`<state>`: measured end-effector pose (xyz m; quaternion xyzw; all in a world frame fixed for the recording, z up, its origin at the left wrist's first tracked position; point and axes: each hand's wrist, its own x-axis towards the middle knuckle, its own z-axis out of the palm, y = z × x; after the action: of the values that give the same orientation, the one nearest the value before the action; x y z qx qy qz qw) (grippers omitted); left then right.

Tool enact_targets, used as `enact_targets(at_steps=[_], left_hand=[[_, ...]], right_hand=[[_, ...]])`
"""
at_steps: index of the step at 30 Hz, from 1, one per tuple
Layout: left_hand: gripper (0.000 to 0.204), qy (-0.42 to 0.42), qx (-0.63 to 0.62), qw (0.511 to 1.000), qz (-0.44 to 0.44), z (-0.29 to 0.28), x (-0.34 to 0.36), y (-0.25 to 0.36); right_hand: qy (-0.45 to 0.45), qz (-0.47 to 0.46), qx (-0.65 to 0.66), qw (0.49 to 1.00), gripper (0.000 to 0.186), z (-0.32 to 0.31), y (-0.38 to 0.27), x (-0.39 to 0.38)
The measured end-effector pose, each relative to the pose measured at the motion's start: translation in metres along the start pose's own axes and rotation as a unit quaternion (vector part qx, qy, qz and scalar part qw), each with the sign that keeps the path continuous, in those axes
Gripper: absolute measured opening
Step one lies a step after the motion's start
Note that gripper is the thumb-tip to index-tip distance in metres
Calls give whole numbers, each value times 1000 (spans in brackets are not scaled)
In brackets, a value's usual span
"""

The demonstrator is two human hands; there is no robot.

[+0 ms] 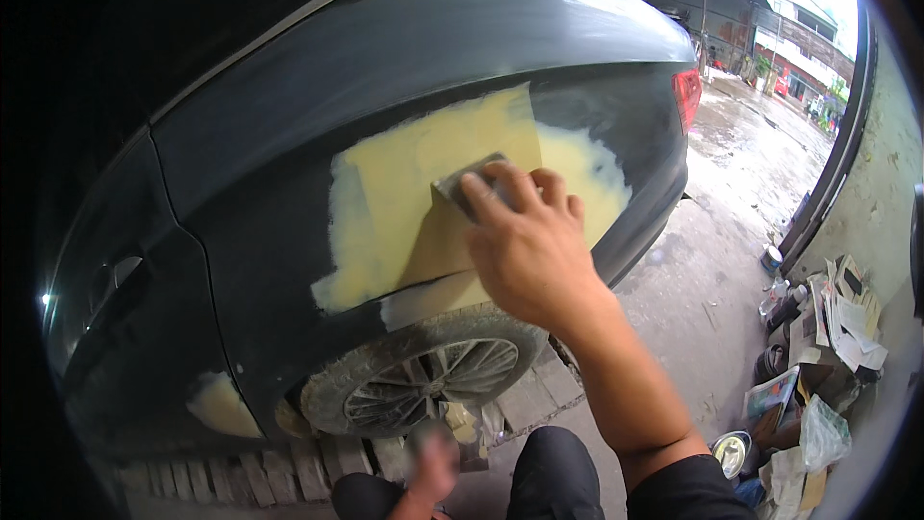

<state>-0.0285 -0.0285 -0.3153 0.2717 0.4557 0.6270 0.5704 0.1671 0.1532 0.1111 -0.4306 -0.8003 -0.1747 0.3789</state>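
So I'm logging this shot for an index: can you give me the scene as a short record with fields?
Right hand: grips a flat grey tool at the large yellow patch
Left hand: low, near the wheel; blurred, contents unclear
Car: dark, smaller patch low on its side
Right side: open can, papers, clear plastic bag

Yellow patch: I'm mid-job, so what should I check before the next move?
1. Right hand has hold of the grey tool: ok.
2. Tool over the yellow patch: ok.
3. Tool flat on the surface: cannot tell, the fingers hide much of it.
4. Patch edges neat all round: not ok, the right edge is ragged.
5. Left hand clear of the patch: ok, it is low, between the knees.
6. Wheel covered: not ok, it is bare.
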Motion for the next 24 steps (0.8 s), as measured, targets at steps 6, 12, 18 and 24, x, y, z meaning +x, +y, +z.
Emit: enact_targets(at_steps=[6, 12, 18, 24], left_hand=[[46, -7, 7, 1000, 2, 3, 1, -3], [48, -16, 23, 1000, -4, 3, 1, 0], [49, -22, 46, 999, -1, 2, -4, 12], [48, -27, 34, 999, -16, -6, -1, -8]], right_hand=[[47, 25, 33, 998, 50, 5, -5, 31], [-5, 15, 34, 999, 51, 13, -18, 2], [50, 43, 22, 998, 48, 1, 34, 16], [36, 58, 18, 998, 48, 13, 36, 29]])
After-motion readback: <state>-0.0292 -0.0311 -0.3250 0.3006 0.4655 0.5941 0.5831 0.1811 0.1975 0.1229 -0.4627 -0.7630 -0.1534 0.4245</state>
